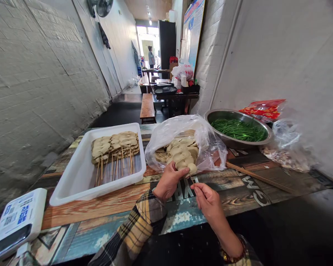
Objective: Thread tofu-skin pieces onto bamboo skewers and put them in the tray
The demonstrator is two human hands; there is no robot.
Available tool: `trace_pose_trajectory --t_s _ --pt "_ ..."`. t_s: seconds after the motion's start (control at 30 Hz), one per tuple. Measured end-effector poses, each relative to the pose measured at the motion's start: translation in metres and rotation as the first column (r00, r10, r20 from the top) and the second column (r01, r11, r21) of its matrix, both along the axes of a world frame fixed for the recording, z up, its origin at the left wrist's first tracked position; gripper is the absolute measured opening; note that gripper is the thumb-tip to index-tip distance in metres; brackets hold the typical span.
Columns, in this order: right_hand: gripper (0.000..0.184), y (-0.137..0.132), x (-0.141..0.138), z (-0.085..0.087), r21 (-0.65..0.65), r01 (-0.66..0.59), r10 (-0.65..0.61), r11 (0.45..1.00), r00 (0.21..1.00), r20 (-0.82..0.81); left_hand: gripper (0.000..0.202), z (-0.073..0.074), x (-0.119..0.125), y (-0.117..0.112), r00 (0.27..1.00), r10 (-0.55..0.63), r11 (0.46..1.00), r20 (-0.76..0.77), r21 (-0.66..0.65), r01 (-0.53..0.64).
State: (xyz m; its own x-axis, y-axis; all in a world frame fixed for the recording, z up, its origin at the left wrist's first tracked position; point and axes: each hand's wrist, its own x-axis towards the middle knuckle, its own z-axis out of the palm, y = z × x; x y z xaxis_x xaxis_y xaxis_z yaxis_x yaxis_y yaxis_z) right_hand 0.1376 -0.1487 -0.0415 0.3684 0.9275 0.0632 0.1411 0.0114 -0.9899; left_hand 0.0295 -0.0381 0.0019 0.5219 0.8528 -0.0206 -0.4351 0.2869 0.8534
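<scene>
My left hand (170,181) is closed on a string of thin, round beige slices (184,155) that overlap along a wooden skewer (193,180). Just below and to the right, my right hand (207,199) pinches the skewer's bare end. Behind the held slices, more loose slices (161,155) lie inside an opened clear plastic bag (170,129). To the left, a white plastic tray (72,181) holds stacked skewers of the same slices (115,142), sticks pointing toward me. What kind of food the slices are I cannot tell.
A metal bowl (224,140) of cut green stalks (240,129) stands at the right. Near it lie bare skewers (261,177), a red packet (262,109) and a clear bag (288,147). A white payment device (22,210) is at the left. A bench (148,105) and a distant person (151,57) are beyond.
</scene>
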Motion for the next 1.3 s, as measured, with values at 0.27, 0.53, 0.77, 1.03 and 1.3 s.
trace_pose_trajectory --t_s 0.27,0.53,0.77,1.03,1.3 --pt "0.043 -0.001 -0.001 0.002 0.003 0.000 0.000 1.000 0.999 0.047 0.038 -0.008 0.006 -0.002 0.982 0.144 0.988 -0.123 0.077 -0.136" --pt "0.044 0.000 0.003 -0.005 0.013 -0.007 0.007 1.000 0.998 -0.059 0.042 0.001 -0.003 0.002 0.999 0.014 0.998 -0.050 -0.058 -0.017" --pt "0.043 -0.002 0.001 -0.002 0.015 0.033 -0.032 0.999 0.994 -0.102 0.040 -0.001 -0.012 0.010 0.998 0.033 0.990 0.053 -0.136 -0.026" --pt "0.049 -0.002 0.000 -0.004 -0.004 0.006 -0.006 1.000 1.000 -0.021 0.035 -0.002 -0.016 0.013 0.997 0.048 0.988 0.062 -0.150 -0.038" --pt "0.041 -0.009 0.014 -0.003 0.065 -0.037 0.007 0.997 0.910 0.414 0.041 -0.011 -0.017 0.011 0.992 0.116 0.986 0.054 -0.125 -0.108"
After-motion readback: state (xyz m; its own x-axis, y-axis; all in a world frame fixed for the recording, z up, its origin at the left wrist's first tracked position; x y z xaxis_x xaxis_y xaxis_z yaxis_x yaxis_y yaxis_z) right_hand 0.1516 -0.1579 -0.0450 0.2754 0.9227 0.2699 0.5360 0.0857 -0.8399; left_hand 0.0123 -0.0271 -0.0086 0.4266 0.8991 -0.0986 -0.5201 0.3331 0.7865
